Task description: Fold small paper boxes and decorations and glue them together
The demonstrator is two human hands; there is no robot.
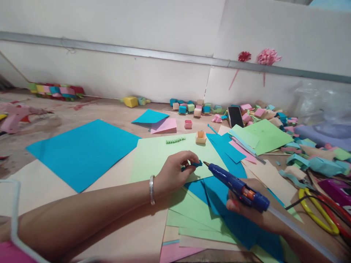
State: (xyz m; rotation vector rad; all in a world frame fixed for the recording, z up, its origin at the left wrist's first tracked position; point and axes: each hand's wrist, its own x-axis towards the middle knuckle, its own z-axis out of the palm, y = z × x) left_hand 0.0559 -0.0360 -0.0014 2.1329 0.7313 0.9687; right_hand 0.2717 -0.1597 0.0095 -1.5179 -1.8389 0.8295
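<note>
Near the middle, my left hand (179,168) pinches a small folded blue paper piece (196,164) above a light green sheet (153,157). Wrapped round a blue glue gun (229,179) is my right hand (248,206), to the right. The gun's metal tip points left and lies just right of the blue piece; whether they touch is hard to tell. A clear glue stick runs out of the gun's back end. Beyond my left hand, a green pleated strip (175,140) and an open peach paper box (201,137) rest on the green sheet.
A large blue sheet (87,153) lies left. Behind stand a small pink box (188,124), a phone (235,117) and several paper cubes (190,107). Scissors (315,215) and piled paper pieces (323,164) are at right. A pink glue gun (16,115) is far left.
</note>
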